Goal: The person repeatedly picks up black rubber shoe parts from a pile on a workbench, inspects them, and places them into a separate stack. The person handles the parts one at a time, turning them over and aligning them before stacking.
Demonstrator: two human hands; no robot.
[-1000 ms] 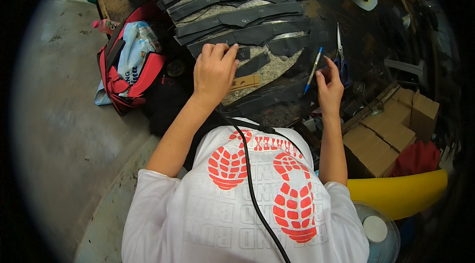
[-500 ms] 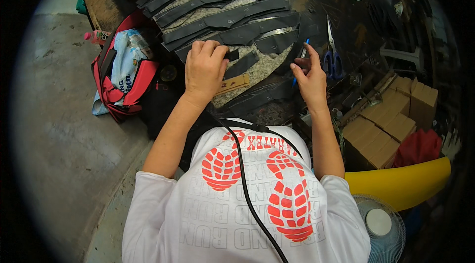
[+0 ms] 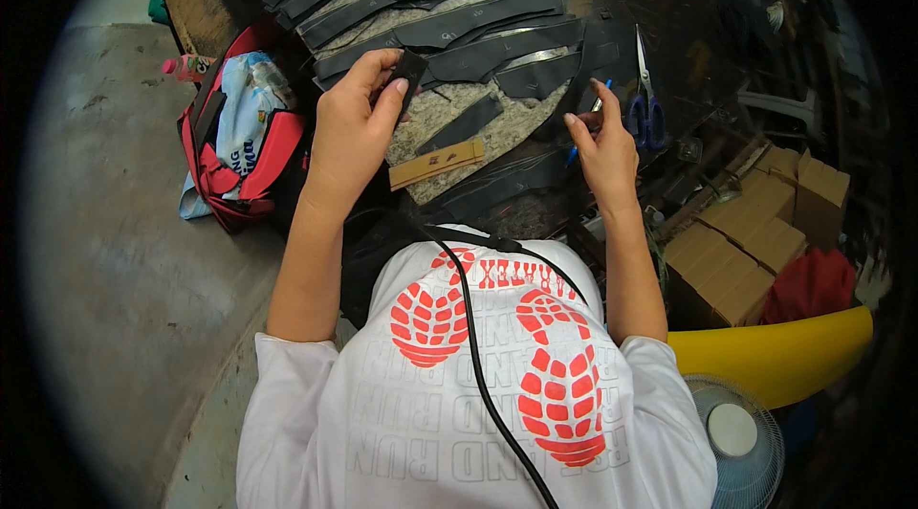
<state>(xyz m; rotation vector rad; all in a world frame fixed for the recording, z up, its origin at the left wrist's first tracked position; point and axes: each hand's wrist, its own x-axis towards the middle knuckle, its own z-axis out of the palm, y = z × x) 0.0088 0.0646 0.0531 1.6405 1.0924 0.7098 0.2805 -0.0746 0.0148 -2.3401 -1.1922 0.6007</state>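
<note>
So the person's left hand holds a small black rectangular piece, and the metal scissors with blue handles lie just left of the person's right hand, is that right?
Not quite: in the head view, the metal scissors with blue handles lie just right of the person's right hand. The left hand does hold a small black rectangular piece.

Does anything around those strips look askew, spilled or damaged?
Nothing looks spilled or damaged. Only the dark strips look untidy, overlapping with uneven ends on the speckled surface; the scissors lie clear of them, to the right.
</note>
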